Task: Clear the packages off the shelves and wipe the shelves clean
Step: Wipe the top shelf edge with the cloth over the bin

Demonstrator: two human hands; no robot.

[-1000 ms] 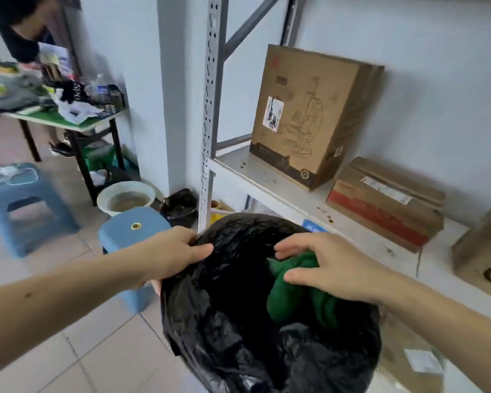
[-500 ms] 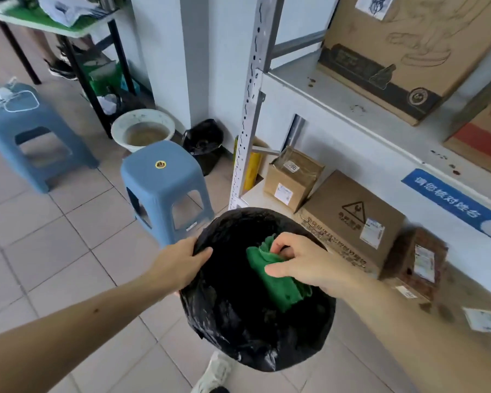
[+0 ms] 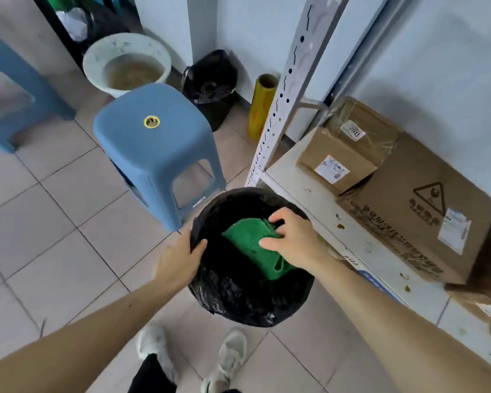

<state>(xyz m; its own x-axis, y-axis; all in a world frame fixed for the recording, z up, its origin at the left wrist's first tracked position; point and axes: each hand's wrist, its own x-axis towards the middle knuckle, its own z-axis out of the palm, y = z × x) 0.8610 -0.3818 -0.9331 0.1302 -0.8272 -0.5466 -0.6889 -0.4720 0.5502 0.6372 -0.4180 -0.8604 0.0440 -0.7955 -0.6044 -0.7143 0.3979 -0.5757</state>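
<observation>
green cloth in black bag

Blue stool, white basin of seemingly murky water, yellow roll.

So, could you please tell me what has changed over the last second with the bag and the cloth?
The view tipped down from the upper shelf to the lowest shelf and the floor. The black bag now hangs low beside that shelf. Unchanged: the left hand grips the bag's rim, and the right hand holds the green cloth at its mouth.

Storeroom: metal shelving, labelled cardboard parcels, tiled floor.
</observation>
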